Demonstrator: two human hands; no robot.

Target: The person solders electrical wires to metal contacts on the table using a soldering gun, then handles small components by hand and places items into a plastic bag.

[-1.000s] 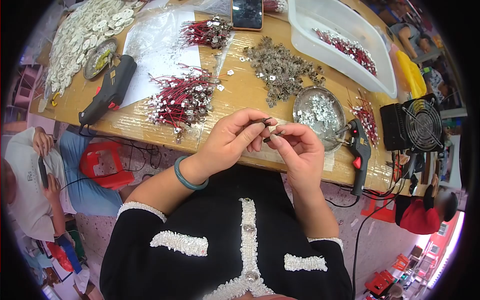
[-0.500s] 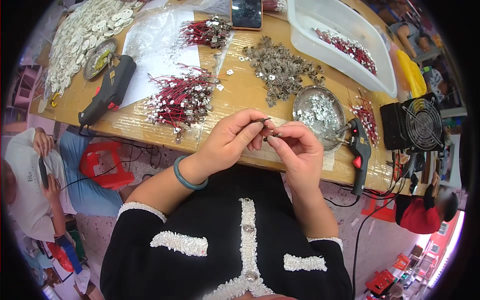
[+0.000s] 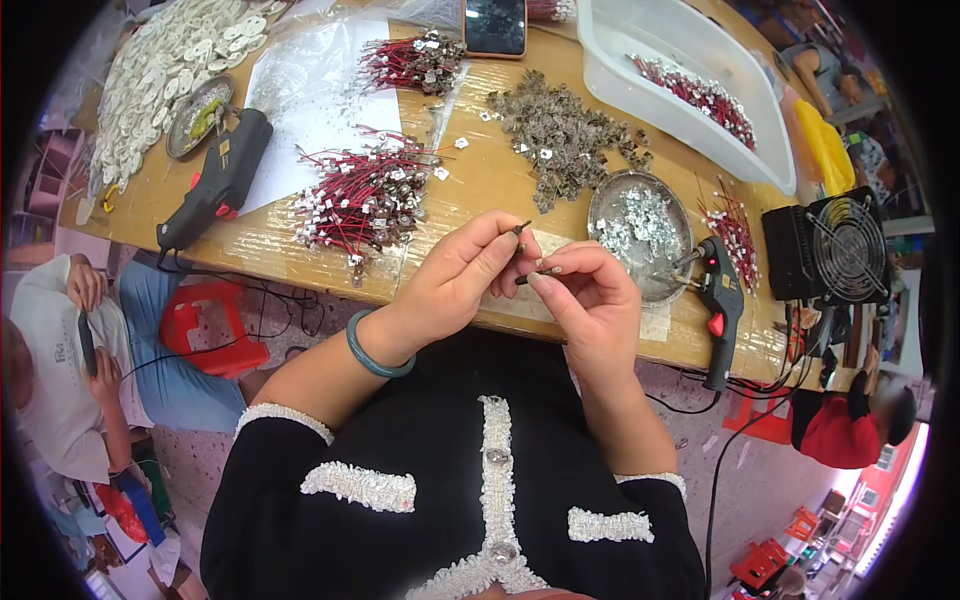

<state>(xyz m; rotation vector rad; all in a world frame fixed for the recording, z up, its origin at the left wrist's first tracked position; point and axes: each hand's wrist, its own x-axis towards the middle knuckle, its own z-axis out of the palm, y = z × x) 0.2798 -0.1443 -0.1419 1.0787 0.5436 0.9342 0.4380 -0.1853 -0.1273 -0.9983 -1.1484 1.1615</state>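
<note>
The left grip (image 3: 450, 278) is pinching a slim dark piece (image 3: 521, 228) between thumb and fingers, its tip pointing away from the body. Just beside it, the right grip (image 3: 602, 305) is closing thumb and forefinger on a small dark part (image 3: 522, 281), which is sitting between the two grips and is proving too small to make out. Both are hovering over the near edge of the bench (image 3: 470, 190). Beyond the left grip, to its left, a pile of red-wired parts (image 3: 365, 200) is lying tangled. Straight beyond both grips, a heap of grey metal pieces (image 3: 570, 140) is spreading. Just beyond the right grip, a round dish (image 3: 657, 287) is holding silvery bits (image 3: 640, 222); to that grip's right, a black gun-shaped tool (image 3: 720, 330) is resting.
</note>
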